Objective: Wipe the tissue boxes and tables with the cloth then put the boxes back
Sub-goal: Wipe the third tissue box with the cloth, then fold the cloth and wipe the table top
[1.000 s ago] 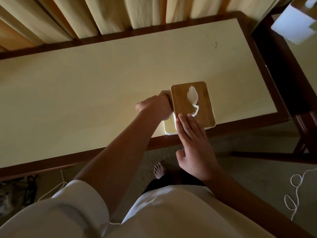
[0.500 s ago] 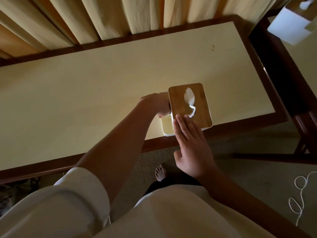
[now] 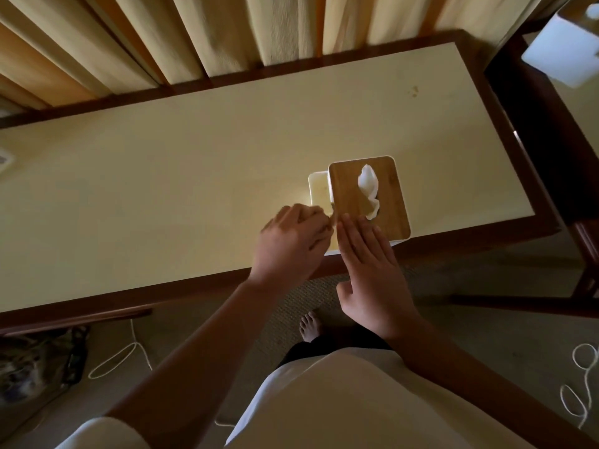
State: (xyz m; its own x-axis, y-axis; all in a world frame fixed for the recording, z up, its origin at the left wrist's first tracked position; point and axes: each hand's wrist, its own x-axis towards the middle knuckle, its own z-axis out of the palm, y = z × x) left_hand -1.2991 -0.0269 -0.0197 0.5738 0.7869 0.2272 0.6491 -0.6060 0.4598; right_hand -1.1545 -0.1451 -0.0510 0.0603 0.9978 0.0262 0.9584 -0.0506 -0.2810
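The tissue box (image 3: 390,202) stood on the cream-topped table (image 3: 162,189), close to the dark wooden rim nearest the person. It was a squat white box with rounded corners, its white side (image 3: 318,189) catching the light, and a flat bamboo lid (image 3: 345,189) in a warm brown lay across its top. A crumpled white tissue (image 3: 368,186) stuck up through the middle of the lid. The right hand (image 3: 372,273) lay flat over the box's near edge, its fingers (image 3: 351,234) straight and close together, pressing on the lid. The left hand (image 3: 290,246) was just left of the box with its fingers curled in, and a small tan scrap of cloth (image 3: 333,218) showed at the fingertips, touching the box's near left corner. How much cloth lay bunched inside that hand could not be made out. Well to the right of the box and beyond it, a second tissue box (image 3: 564,59), white and blurred, stood on a neighbouring table (image 3: 534,102). Pleated tan curtains (image 3: 227,34) hung behind the box, and on the carpet below it were a bare foot (image 3: 309,328) and a looped white cord (image 3: 120,358).
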